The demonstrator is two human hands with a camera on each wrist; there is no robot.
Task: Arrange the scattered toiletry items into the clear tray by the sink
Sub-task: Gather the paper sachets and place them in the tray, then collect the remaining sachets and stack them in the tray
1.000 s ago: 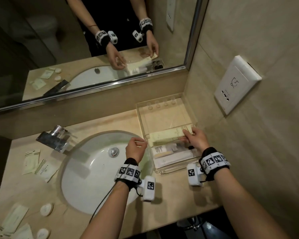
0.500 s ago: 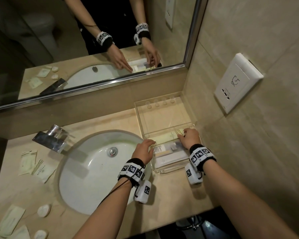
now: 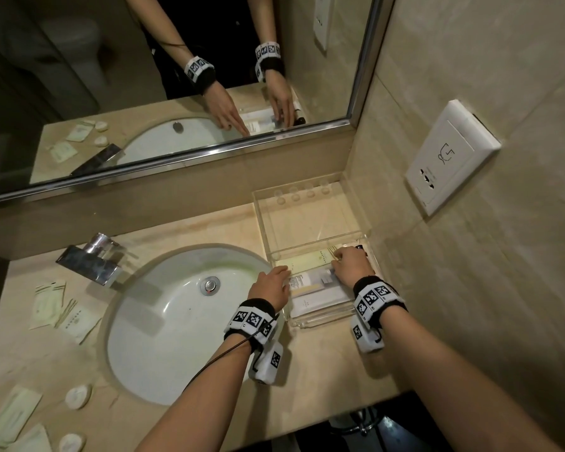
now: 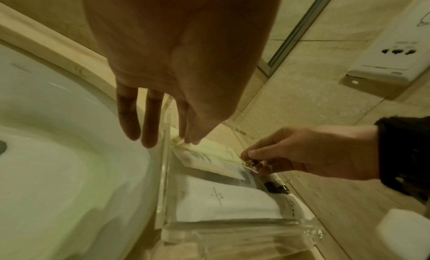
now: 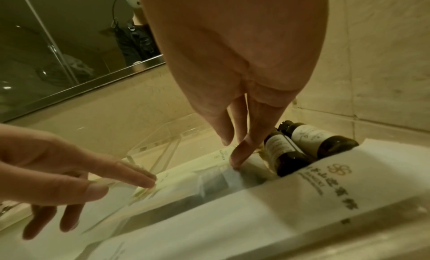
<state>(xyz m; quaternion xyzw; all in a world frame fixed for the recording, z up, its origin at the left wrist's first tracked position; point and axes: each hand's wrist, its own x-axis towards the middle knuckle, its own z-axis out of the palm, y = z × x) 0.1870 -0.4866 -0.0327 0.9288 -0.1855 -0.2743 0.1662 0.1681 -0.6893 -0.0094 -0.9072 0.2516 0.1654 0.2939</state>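
The clear tray [image 3: 356, 207] stands right of the sink against the wall. Its near compartment holds white packets [image 3: 320, 298], two dark bottles [image 5: 309, 140] and, on top, a pale yellow packet [image 3: 310, 260]. My left hand [image 3: 274, 278] reaches over the tray's left wall [image 4: 163, 172], and its straight fingertips [image 4: 188, 140] touch the packet's left end. My right hand [image 3: 346, 262] is inside the tray, fingers curled down, and pinches the packet's right end [image 4: 244, 160] beside the bottles. The far compartment is bare.
Several flat packets [image 3: 62, 308] lie left of the white sink [image 3: 163, 321], more packets [image 3: 13, 415] and round soaps [image 3: 77, 396] at the front left. A chrome faucet [image 3: 88, 259] stands behind the basin. A wall socket [image 3: 450, 154] is above the tray.
My left hand has moved right from the basin's edge to the tray and straightened its fingers onto the yellow packet. The right hand has lowered the packet onto the stack.
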